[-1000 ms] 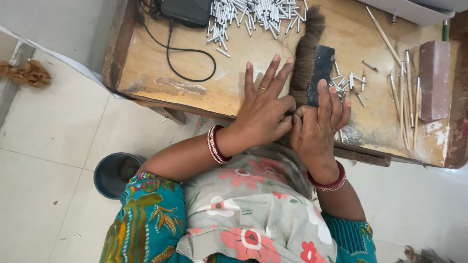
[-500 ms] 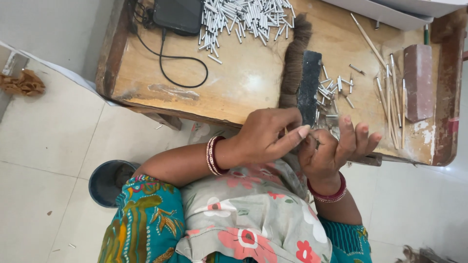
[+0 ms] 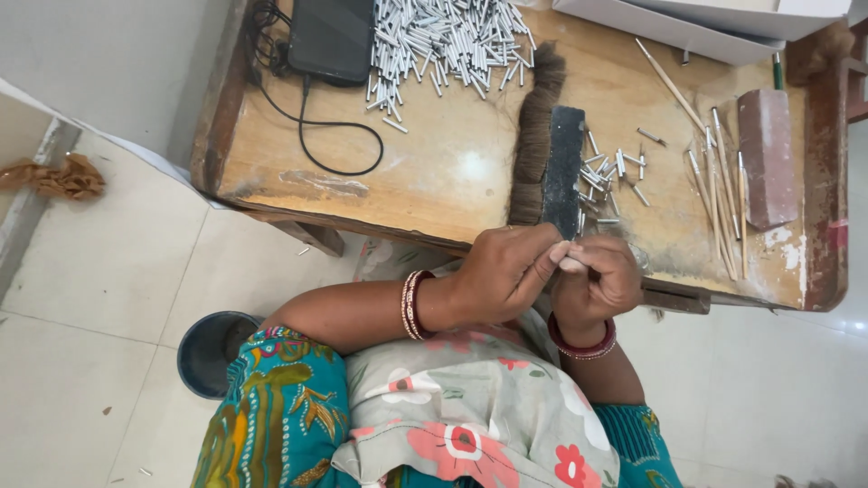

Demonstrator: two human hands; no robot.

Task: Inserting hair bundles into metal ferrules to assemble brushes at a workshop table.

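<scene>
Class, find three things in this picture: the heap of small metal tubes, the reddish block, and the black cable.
heap of small metal tubes (image 3: 448, 41), head view, middle of the pile.
reddish block (image 3: 766, 155), head view, centre of its top face.
black cable (image 3: 348, 126), head view, top of its loop.

Silver tubes (image 3: 452, 41); dark brown hair bundle (image 3: 535, 136); black slab (image 3: 563, 172); red bangles (image 3: 414, 305); teal patterned sleeve (image 3: 271, 407).

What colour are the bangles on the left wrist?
Red with white, on the left wrist's bangles; the head view shows them clearly.
</scene>
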